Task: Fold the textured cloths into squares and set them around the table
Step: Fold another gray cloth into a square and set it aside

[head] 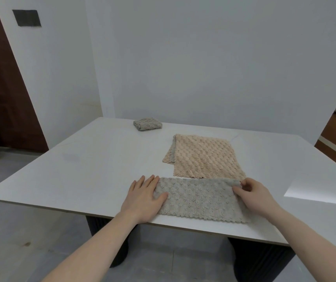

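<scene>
1. Head view, table (77,169): white top on a dark base. Three textured cloths lie on it.
2. Grey cloth (199,199): a long strip, lying flat at the near edge, right in front of you. Its scalloped hem runs along the side closest to you.
3. Your left hand (144,199): flat, fingers straight and slightly spread. It presses on the left end of the grey cloth, thumb on the fabric, fingertips at the far left corner. Palm sits partly on the bare table.
4. Your right hand (253,197): at the right end of the grey cloth. Fingers are curled, and thumb and fingertips pinch the far right corner, which is lifted slightly off the table.
5. Your hands are well apart, one at each end of the strip.
6. Beige cloth (203,157): beyond the grey cloth, towards the table's middle, folded over once with a lower layer showing along its left side. Its near edge lies just beside the far edge of the grey cloth; whether they touch, you cannot tell.
7. Folded cloth (147,124): a small grey square bundle near the far edge, well apart from the other two.
8. Surroundings: white walls, a dark brown door (4,88) at left, grey floor below.
</scene>
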Action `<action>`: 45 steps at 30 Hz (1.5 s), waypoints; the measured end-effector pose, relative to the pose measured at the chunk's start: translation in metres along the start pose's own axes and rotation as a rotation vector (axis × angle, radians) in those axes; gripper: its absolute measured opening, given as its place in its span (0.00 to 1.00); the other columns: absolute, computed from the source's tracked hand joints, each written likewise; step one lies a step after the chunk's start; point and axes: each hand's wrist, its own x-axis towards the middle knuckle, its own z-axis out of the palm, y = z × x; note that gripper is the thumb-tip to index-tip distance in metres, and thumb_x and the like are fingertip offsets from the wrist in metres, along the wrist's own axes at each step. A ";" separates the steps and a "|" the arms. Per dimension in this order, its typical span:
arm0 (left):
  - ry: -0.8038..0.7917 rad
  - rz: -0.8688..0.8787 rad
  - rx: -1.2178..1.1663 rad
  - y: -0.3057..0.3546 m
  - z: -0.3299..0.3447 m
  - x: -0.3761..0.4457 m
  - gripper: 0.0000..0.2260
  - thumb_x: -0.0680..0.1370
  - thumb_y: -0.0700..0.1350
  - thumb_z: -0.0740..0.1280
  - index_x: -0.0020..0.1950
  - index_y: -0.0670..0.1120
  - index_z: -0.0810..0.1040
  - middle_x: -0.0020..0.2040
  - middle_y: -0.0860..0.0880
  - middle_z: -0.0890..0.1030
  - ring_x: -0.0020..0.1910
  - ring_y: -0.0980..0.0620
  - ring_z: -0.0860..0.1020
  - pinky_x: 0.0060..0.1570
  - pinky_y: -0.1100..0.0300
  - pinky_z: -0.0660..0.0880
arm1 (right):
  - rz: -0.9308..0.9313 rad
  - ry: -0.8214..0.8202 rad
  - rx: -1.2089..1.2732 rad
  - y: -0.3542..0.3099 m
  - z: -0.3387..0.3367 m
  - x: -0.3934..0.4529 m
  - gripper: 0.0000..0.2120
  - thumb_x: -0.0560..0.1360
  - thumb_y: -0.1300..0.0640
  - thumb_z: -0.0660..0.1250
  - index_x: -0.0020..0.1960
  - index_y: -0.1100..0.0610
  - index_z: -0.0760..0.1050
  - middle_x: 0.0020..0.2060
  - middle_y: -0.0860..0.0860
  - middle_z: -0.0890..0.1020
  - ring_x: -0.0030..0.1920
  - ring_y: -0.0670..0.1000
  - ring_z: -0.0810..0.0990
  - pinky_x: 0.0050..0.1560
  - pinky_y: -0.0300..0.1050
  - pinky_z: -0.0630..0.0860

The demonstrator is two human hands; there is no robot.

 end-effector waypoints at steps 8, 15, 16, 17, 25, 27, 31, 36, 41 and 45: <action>0.157 0.033 -0.272 -0.006 -0.003 0.000 0.24 0.80 0.61 0.61 0.75 0.55 0.68 0.73 0.58 0.70 0.73 0.56 0.65 0.75 0.57 0.59 | 0.088 -0.136 0.377 -0.059 0.003 -0.005 0.14 0.73 0.54 0.75 0.55 0.54 0.75 0.48 0.53 0.83 0.41 0.52 0.82 0.37 0.45 0.77; 0.201 0.017 -0.534 -0.010 -0.005 -0.001 0.10 0.78 0.58 0.67 0.57 0.59 0.80 0.62 0.64 0.75 0.66 0.59 0.68 0.69 0.55 0.66 | 0.073 -0.257 0.583 -0.109 0.046 -0.015 0.19 0.74 0.58 0.75 0.60 0.58 0.72 0.50 0.57 0.83 0.46 0.54 0.85 0.38 0.45 0.82; 0.208 0.013 -0.564 -0.009 -0.006 -0.001 0.08 0.78 0.58 0.68 0.53 0.59 0.81 0.60 0.64 0.76 0.65 0.59 0.69 0.68 0.55 0.66 | 0.062 -0.270 0.567 -0.114 0.054 -0.017 0.19 0.74 0.57 0.75 0.60 0.58 0.71 0.51 0.56 0.83 0.47 0.55 0.85 0.40 0.46 0.83; 0.216 0.005 -0.597 -0.010 -0.006 0.000 0.07 0.77 0.58 0.69 0.49 0.59 0.83 0.57 0.64 0.76 0.64 0.58 0.70 0.67 0.55 0.66 | 0.051 -0.278 0.548 -0.118 0.063 -0.019 0.18 0.74 0.57 0.75 0.59 0.57 0.71 0.51 0.56 0.83 0.48 0.55 0.85 0.40 0.46 0.82; 0.176 0.028 -0.707 -0.011 -0.014 -0.001 0.20 0.72 0.69 0.64 0.37 0.56 0.86 0.42 0.53 0.81 0.48 0.54 0.78 0.55 0.48 0.75 | -0.007 -0.378 0.597 -0.128 0.109 -0.030 0.16 0.75 0.60 0.73 0.58 0.58 0.71 0.52 0.58 0.83 0.46 0.56 0.86 0.44 0.50 0.85; 0.188 0.025 -0.690 -0.009 -0.015 -0.002 0.25 0.71 0.69 0.67 0.31 0.47 0.79 0.36 0.51 0.79 0.40 0.52 0.77 0.48 0.48 0.75 | -0.046 -0.401 0.617 -0.127 0.105 -0.033 0.14 0.76 0.60 0.73 0.58 0.59 0.72 0.50 0.58 0.85 0.45 0.58 0.87 0.47 0.55 0.85; 0.172 0.010 -0.639 -0.011 -0.011 -0.001 0.22 0.73 0.63 0.73 0.31 0.46 0.76 0.36 0.55 0.78 0.38 0.57 0.75 0.41 0.60 0.71 | -0.330 -0.082 0.431 -0.107 0.093 -0.034 0.04 0.78 0.58 0.70 0.48 0.51 0.76 0.45 0.47 0.85 0.41 0.51 0.84 0.44 0.53 0.83; 0.295 -0.009 -0.566 -0.008 -0.008 -0.001 0.24 0.73 0.56 0.75 0.28 0.50 0.63 0.30 0.56 0.68 0.32 0.56 0.67 0.36 0.60 0.64 | -0.553 0.025 0.094 -0.058 0.100 -0.033 0.06 0.78 0.51 0.69 0.52 0.43 0.74 0.51 0.38 0.79 0.56 0.42 0.77 0.56 0.42 0.74; 0.357 0.023 -0.498 -0.012 -0.002 0.001 0.13 0.71 0.56 0.76 0.45 0.55 0.73 0.47 0.59 0.74 0.47 0.61 0.74 0.46 0.63 0.70 | -0.633 -0.010 -0.018 -0.048 0.107 -0.028 0.17 0.81 0.41 0.60 0.67 0.45 0.69 0.64 0.38 0.71 0.68 0.40 0.68 0.70 0.45 0.66; 0.318 0.156 -0.469 -0.012 -0.001 -0.002 0.21 0.79 0.58 0.65 0.70 0.55 0.68 0.72 0.60 0.65 0.72 0.61 0.63 0.72 0.57 0.62 | -0.634 -0.105 -0.216 -0.047 0.111 -0.029 0.29 0.81 0.33 0.51 0.79 0.42 0.55 0.78 0.37 0.56 0.78 0.39 0.53 0.78 0.43 0.52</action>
